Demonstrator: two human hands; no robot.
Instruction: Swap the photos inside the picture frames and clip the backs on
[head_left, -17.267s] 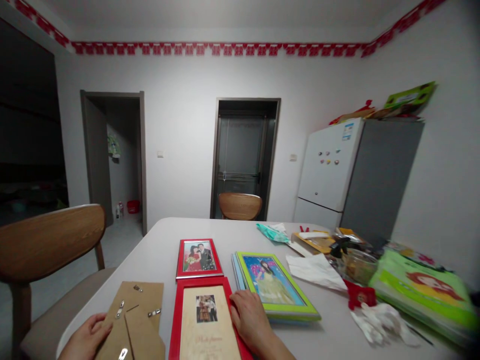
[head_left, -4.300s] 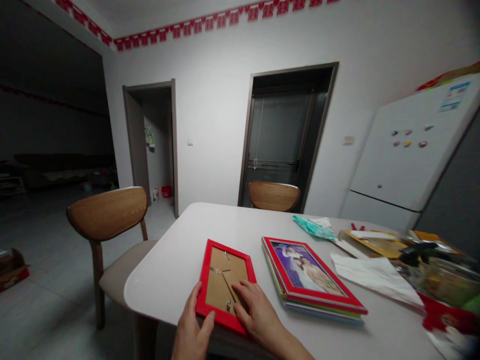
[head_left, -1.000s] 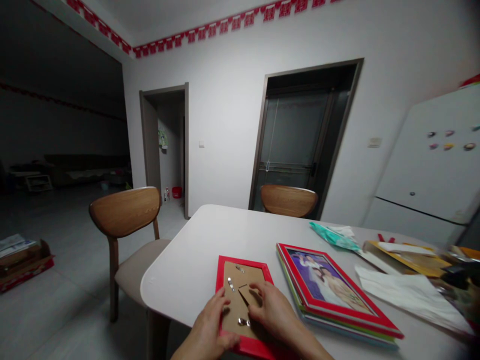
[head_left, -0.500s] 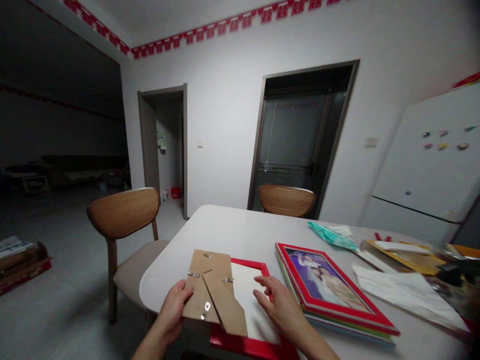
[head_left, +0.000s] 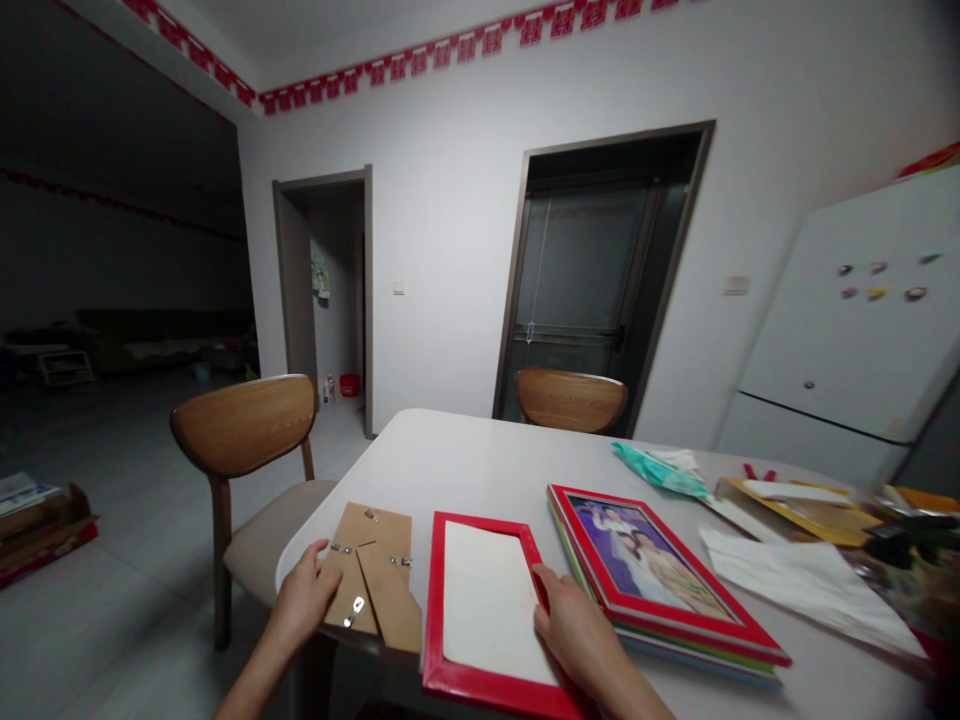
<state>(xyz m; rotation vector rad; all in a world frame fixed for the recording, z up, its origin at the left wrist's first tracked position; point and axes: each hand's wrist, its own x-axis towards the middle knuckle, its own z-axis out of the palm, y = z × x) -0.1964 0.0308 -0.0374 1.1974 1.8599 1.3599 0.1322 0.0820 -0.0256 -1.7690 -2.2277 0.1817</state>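
Observation:
A red picture frame [head_left: 437, 610] lies face down near the table's front edge, its white insert [head_left: 491, 600] showing. My right hand [head_left: 577, 632] rests on the frame's right rim, fingers curled against it. My left hand [head_left: 304, 602] grips the left edge of the brown cardboard backing board [head_left: 373, 578], which lies flat on the table just left of the frame, its metal clips and stand flap facing up.
A stack of framed photos [head_left: 652, 575] with a red frame on top sits right of my hands. White paper [head_left: 802, 585], a green packet [head_left: 656, 470] and clutter lie further right. Wooden chairs stand at the left [head_left: 244, 425] and far side [head_left: 570, 398]. A white fridge [head_left: 847, 340] is at right.
My left hand lifted the cardboard backing out of the red frame and carried it left onto the table. My right hand moved from the backing to the frame's right rim.

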